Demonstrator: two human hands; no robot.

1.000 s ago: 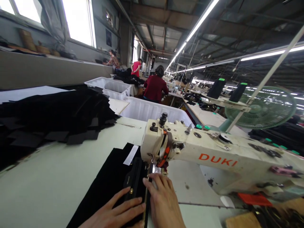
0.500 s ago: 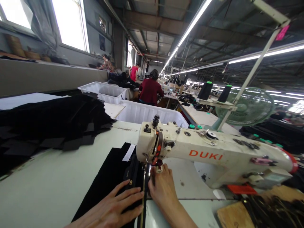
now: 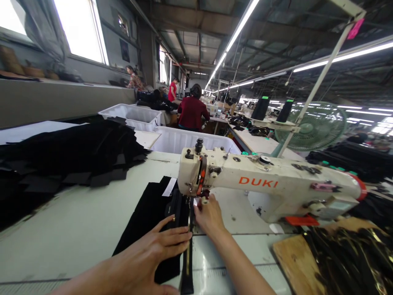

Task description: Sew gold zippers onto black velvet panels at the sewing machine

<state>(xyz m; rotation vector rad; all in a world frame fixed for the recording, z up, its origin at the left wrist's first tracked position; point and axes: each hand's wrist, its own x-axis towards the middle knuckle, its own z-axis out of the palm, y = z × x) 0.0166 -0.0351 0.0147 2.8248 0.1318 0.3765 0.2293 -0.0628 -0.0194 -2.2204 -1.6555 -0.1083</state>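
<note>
A cream DUKI sewing machine point(image 3: 260, 184) stands on the pale worktable point(image 3: 70, 229). A black fabric piece point(image 3: 147, 217) with a black strap-like strip point(image 3: 187, 262) lies under its needle head. My left hand point(image 3: 153, 254) lies flat on the fabric, fingers stretched out toward the needle. My right hand point(image 3: 208, 215) is right below the needle head, fingers curled against the strip at the presser foot; what they grip is hidden.
A pile of black cut pieces point(image 3: 61, 159) covers the table's left. White plastic bins point(image 3: 184, 141) stand behind the machine. A green fan point(image 3: 310, 127) is at right, a wooden board with dark strips point(image 3: 337, 262) at lower right. A person in red point(image 3: 192, 112) works ahead.
The view has pulled back and tilted. My right hand has moved forward up to the needle head. My left hand stays flat on the fabric, now further along it.
</note>
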